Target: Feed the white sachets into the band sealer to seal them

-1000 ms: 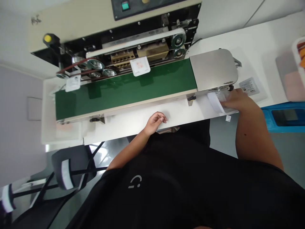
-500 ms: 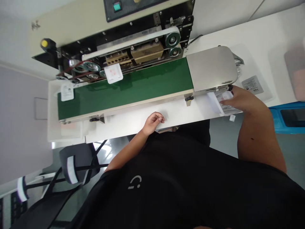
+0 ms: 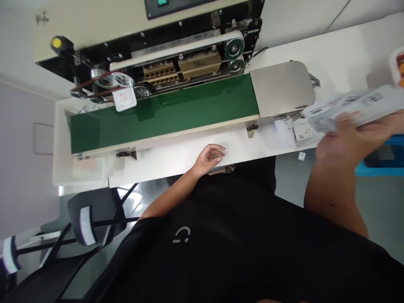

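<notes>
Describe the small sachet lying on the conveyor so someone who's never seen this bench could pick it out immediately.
Start at the sealing machine's green conveyor belt and follow it away from the steel plate to the end near the silver pulleys. There, a white sachet with reddish print overlaps the belt's far edge. It's the only packet on the belt, unlike the strip of packets in the right hand.

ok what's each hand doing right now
left hand: empty, fingers loosely curled, resting on the white table edge
right hand: closed, holding printed white packets, slightly blurred
</notes>
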`<state>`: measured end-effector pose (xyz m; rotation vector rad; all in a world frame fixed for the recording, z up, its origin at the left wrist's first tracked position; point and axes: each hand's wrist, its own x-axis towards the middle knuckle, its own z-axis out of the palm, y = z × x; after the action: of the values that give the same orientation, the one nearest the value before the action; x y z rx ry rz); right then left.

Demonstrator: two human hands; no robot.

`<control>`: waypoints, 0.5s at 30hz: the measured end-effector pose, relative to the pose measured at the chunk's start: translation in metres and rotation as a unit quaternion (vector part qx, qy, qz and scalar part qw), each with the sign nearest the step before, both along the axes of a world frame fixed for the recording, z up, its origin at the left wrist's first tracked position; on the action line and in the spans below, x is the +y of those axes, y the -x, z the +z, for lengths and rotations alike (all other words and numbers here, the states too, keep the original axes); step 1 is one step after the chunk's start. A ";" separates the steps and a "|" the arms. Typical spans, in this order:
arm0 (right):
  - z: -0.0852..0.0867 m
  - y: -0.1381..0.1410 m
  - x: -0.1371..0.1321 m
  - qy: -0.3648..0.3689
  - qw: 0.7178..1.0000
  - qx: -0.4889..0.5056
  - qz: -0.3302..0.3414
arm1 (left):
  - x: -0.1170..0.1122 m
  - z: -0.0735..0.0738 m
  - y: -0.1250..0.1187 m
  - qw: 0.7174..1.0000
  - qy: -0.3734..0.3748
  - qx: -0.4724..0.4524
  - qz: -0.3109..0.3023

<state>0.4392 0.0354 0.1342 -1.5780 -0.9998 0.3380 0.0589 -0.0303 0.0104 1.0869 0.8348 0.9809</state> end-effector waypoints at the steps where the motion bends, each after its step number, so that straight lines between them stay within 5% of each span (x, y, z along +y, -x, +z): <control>1: -0.004 0.026 -0.012 -0.038 0.997 0.036 0.058 | 0.001 0.003 -0.006 1.000 -0.003 -0.014 -0.008; 4: -0.027 0.105 -0.043 0.010 0.958 0.076 0.275 | 0.006 0.012 -0.027 0.998 -0.016 -0.064 -0.011; 7: -0.056 0.159 -0.055 0.046 0.894 -0.023 0.444 | 0.009 0.016 -0.044 0.995 -0.024 -0.064 0.070; 11: -0.090 0.182 -0.053 0.038 0.901 -0.087 0.423 | 0.007 0.013 -0.037 0.991 -0.004 -0.005 0.132; 15: -0.120 0.184 -0.048 0.032 0.900 -0.082 0.426 | 0.008 0.008 -0.007 0.983 -0.121 0.081 0.113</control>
<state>0.2557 -0.0124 0.0141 -1.1524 -1.8083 0.8496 0.0659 -0.0228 0.0184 1.3137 1.0061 1.2187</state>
